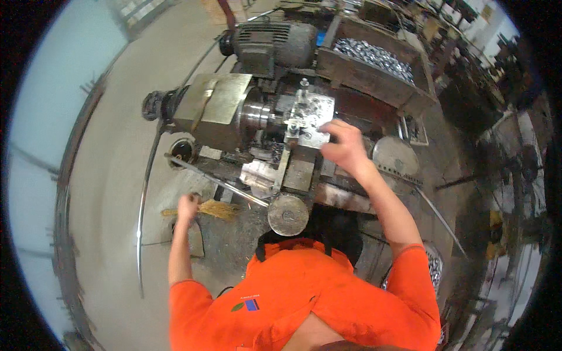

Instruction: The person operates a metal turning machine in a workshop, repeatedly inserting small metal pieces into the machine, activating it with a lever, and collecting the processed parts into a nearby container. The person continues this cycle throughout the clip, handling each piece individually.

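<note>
My right hand (344, 145) is at the right edge of the bright metal tool block (316, 114) on a lathe. Its fingers are curled, and whatever lies between the fingertips is too small to make out. Left of the block, the shiny round chuck (254, 115) faces it. Lower left, my left hand (188, 207) is closed, with a small dark thing showing at its fingertips that I cannot name. A straw brush (218, 209) passes behind that hand, bristles to the right; whether the fingers grip it is unclear.
A metal bin (374, 73) of small shiny parts stands behind the lathe, right of the motor (275, 44). A long bar (219, 182) slants toward a round handwheel (288, 215) by my waist. A round disc (396, 157) sits right of my right forearm.
</note>
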Demonstrator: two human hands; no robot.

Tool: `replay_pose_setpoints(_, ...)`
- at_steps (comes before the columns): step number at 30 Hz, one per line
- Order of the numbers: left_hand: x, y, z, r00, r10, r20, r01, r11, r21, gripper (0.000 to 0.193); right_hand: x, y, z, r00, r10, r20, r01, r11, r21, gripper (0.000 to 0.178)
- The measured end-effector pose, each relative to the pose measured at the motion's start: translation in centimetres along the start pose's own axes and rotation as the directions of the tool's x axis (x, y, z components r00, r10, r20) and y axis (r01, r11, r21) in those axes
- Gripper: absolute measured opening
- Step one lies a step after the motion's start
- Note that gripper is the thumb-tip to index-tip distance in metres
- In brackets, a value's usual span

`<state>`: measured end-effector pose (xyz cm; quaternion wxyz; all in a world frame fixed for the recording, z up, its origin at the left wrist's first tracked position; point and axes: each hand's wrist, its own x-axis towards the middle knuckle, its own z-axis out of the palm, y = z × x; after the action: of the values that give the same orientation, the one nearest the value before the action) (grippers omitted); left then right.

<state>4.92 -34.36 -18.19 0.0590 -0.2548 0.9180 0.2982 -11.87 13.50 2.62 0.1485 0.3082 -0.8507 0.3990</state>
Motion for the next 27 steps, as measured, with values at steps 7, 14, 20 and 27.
replay_pose_setpoints(7, -6.3, -1.6, -18.6, 0.773, 0.038, -0.633, 0.128, 0.968, 0.215, 0.032, 8.9, -3.7, 9.9, 0.897, 0.136, 0.421, 0.033, 0.928, -0.37, 0.027)
replay_pose_setpoints(14, -10.2, 0.6, -12.5, 0.765, -0.292, -0.574, 0.419, 0.902, 0.1, 0.058, 9.3, -2.9, 10.3, 0.849, 0.233, 0.475, -0.029, 0.917, -0.398, 0.032)
replay_pose_setpoints(20, -12.4, 4.0, -8.9, 0.836, -0.18, -0.519, 0.302, 0.94, 0.16, 0.042, 9.0, -2.6, 10.4, 0.866, 0.157, 0.475, 0.101, 0.875, -0.473, 0.028)
replay_pose_setpoints(27, -6.9, -1.3, -10.7, 0.966, -0.122, -0.23, 0.088, 0.985, -0.151, 0.027, 9.4, -2.5, 4.9, 0.905, 0.082, 0.418, 0.177, 0.82, -0.544, 0.03)
